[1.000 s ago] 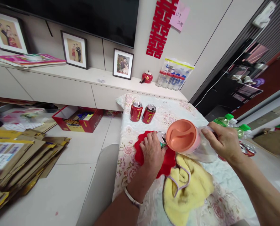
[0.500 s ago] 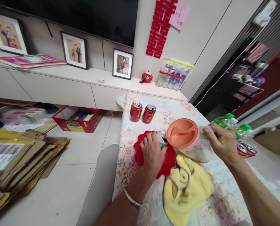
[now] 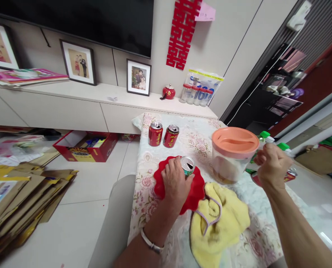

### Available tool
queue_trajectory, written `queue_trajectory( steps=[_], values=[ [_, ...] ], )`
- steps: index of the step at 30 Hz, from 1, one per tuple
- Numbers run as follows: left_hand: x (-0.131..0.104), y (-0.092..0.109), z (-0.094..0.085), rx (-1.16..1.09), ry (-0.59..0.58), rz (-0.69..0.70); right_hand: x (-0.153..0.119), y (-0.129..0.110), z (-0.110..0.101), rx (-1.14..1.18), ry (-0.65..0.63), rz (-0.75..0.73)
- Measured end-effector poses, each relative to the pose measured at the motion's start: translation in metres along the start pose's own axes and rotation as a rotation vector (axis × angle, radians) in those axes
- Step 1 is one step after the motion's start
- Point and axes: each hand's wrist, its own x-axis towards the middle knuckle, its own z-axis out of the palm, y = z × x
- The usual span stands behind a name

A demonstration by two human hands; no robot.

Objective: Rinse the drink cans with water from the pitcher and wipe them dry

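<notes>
We are looking forward and down from the person's head, facing a cloth-covered table [image 3: 147, 163] close below, viewing the left hand [image 3: 175, 180] and right hand [image 3: 274, 163] from above and behind, taking in cabinet [image 3: 79, 100] and wall [image 3: 224, 33] farther ahead

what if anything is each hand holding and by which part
The left hand appears to hold the green can by its side. The right hand seems closed on the handle of the pitcher, though it hides that grip.

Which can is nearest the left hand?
The green can, right between the left hand's thumb and fingers. The two red cans stand farther off, toward the cabinet.
</notes>
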Motion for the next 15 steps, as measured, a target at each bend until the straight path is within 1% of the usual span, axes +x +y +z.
queue_trajectory(
  steps=[2,3,4,9,12,15],
  values=[
    [0.000,0.000,-0.001,0.026,-0.020,-0.010,0.000,0.007,0.000,0.255,0.303,0.234],
    [0.001,0.001,-0.002,0.038,-0.026,-0.013,-0.001,0.010,0.001,0.332,0.401,0.305],
    [0.001,0.001,-0.002,0.048,-0.029,-0.013,-0.002,0.014,0.002,0.364,0.444,0.331],
    [0.002,0.002,-0.003,0.080,-0.044,-0.019,-0.012,0.034,0.017,0.430,0.612,0.344],
    [0.002,0.002,-0.002,0.075,-0.048,-0.026,-0.019,0.044,0.026,0.479,0.666,0.376],
    [0.002,0.001,-0.002,0.063,-0.054,-0.029,-0.023,0.052,0.029,0.499,0.698,0.403]
  ],
)
